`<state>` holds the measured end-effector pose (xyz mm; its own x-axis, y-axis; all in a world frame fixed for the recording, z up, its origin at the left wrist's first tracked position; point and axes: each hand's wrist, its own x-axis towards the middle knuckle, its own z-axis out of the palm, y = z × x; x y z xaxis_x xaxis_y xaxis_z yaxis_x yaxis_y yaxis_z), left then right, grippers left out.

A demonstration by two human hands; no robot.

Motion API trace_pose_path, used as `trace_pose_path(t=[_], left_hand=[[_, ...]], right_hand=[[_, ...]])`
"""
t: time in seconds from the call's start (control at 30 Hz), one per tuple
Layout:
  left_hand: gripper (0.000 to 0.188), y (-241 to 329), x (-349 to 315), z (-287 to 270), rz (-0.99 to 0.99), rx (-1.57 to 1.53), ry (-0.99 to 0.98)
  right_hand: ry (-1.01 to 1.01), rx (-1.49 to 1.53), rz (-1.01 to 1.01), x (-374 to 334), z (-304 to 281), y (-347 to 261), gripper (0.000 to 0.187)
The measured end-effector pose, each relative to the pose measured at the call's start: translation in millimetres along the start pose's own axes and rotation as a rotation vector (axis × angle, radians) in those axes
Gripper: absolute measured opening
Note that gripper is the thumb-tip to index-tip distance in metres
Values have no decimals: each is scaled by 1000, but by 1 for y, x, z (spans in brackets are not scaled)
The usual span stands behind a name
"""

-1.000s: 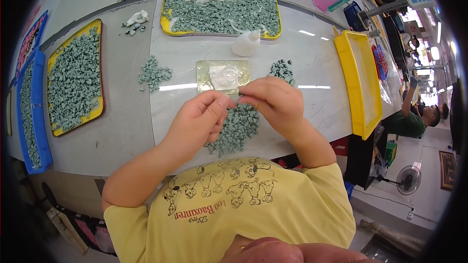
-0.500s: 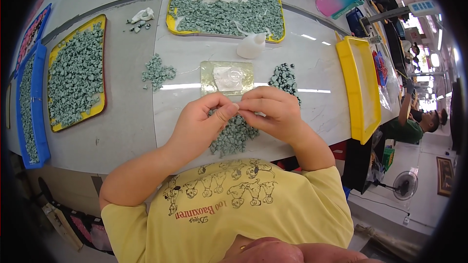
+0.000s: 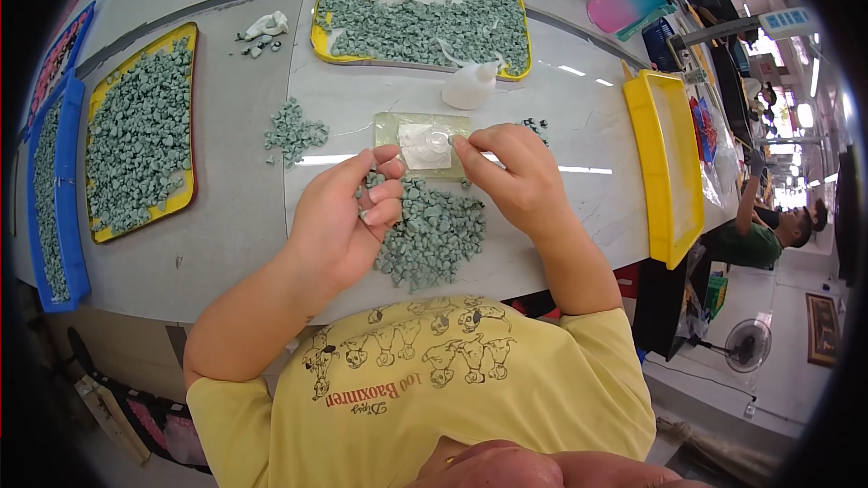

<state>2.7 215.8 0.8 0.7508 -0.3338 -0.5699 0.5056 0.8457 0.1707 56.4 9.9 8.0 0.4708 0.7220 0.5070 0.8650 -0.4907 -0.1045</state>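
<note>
My right hand (image 3: pixel 515 172) pinches a tiny piece between thumb and forefinger, at the right edge of a pale green square pad (image 3: pixel 386 131). A white patch (image 3: pixel 418 146) and a clear round blob lie on that pad. My left hand (image 3: pixel 339 217) is curled, palm side up, left of the pad; small green pieces show between its thumb and bent fingers. Below the pad, between my hands, lies a heap of small green stone-like pieces (image 3: pixel 432 239). A white squeeze bottle (image 3: pixel 468 89) with a pointed tip stands just behind the pad.
Yellow-rimmed trays of green pieces lie at the back (image 3: pixel 425 23) and left (image 3: pixel 140 126), beside a blue tray (image 3: pixel 77 199). A small pile (image 3: pixel 296 129) sits left of the pad. At right are a yellow tray (image 3: pixel 665 172), a teal-pink bottle (image 3: pixel 628 0) and another person (image 3: pixel 764 235).
My hands, pinched together over the heap before, have come apart. The right has gone up to the pad's edge; the left has drawn left and turned palm up, uncovering the heap.
</note>
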Motion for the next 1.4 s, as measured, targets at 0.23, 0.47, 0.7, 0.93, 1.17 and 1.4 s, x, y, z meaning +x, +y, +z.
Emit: trace_pose_path(t=[0.23,0.47,0.7,0.93,1.17,1.4], left_hand=[[24,5,-3,-9,18,89,-94],[23,-2,-9,5,137,268,-49],[23,-7,-10,4,47,346,-95],[19,-15,-6,8,65,412,-127],[14,-17,-6,11,48,382,-165],[18,-21,-5,9,-19,377,-213]], right_hand=[[-6,-83,-49,6,6,-5,24],[-5,4,15,6,3,-12,23],[166,822,690,2,-1,-18,7],[104,1378,1114,3,-13,-17,2],[116,1359,1060,-2,-11,-22,3],[198,694,409,-4,-9,-26,18]])
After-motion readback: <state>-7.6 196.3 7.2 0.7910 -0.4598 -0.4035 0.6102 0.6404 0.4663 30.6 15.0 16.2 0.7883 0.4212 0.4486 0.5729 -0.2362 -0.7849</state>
